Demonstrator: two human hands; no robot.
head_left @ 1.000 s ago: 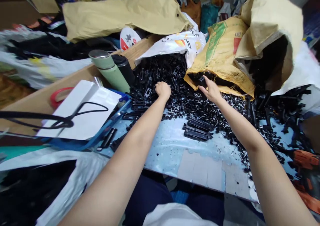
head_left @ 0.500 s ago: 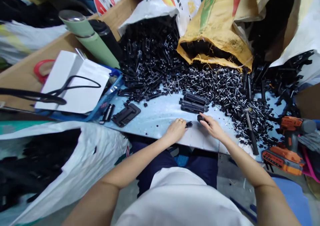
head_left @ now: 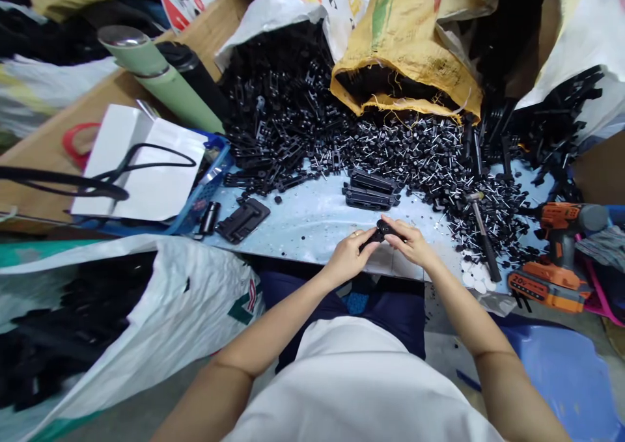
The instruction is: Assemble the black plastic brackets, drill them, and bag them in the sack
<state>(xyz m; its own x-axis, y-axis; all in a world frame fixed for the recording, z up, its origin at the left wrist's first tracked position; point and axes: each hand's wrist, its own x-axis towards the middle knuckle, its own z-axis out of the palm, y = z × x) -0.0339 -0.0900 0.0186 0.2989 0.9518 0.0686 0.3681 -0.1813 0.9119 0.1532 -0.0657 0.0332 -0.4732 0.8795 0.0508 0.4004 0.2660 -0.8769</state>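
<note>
Near the table's front edge, my left hand [head_left: 349,254] and my right hand [head_left: 411,241] meet around a small black plastic part [head_left: 382,230]. The fingers of both hands are closed on it, with a round black end showing between them. Whether it is one piece or two pressed together, I cannot tell. Just beyond my hands lie a few long black plastic pieces [head_left: 371,190], side by side on the light blue tabletop [head_left: 303,224]. Behind them spreads a heap of black-headed screws [head_left: 415,152].
A pile of black plastic clips [head_left: 278,110] spills from a white sack at the back. To the right lie a hammer [head_left: 483,234] and an orange cordless drill [head_left: 559,253]. At left are a black moulded block [head_left: 243,221], a blue basket [head_left: 202,198] and a green flask [head_left: 161,77].
My hands have come together, and the black part held in my right hand now meets the one in my left. The whole view has shifted slightly.
</note>
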